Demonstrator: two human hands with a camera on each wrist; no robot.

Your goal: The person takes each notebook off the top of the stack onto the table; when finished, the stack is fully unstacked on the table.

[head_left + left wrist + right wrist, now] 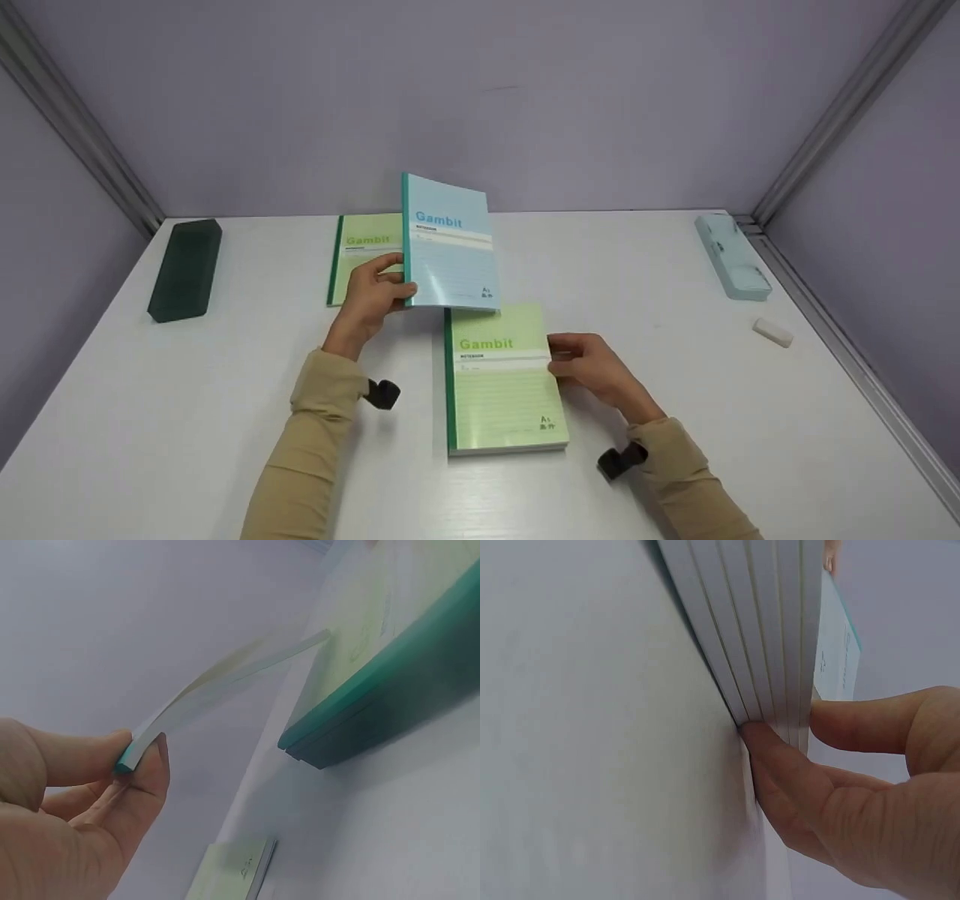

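Note:
My left hand [366, 301] holds up a light blue notebook [454, 266] by its teal spine edge, thumb on one side and fingers on the other. In the left wrist view this notebook [217, 682] is seen edge-on, bending slightly. Below and to the right lies a stack of green notebooks [501, 394], the top one marked Gambit. My right hand [596, 369] grips the stack's right edge. The right wrist view shows several notebooks [761, 630] one on another, with my thumb at the top cover and fingertips near the bottom.
Another green notebook [367, 229] lies at the back, partly covered by the blue one. A dark green case [186, 270] is at the far left. At the right are a pale blue case [731, 256] and a white eraser-like block [772, 332]. Walls [480, 105] border the white table.

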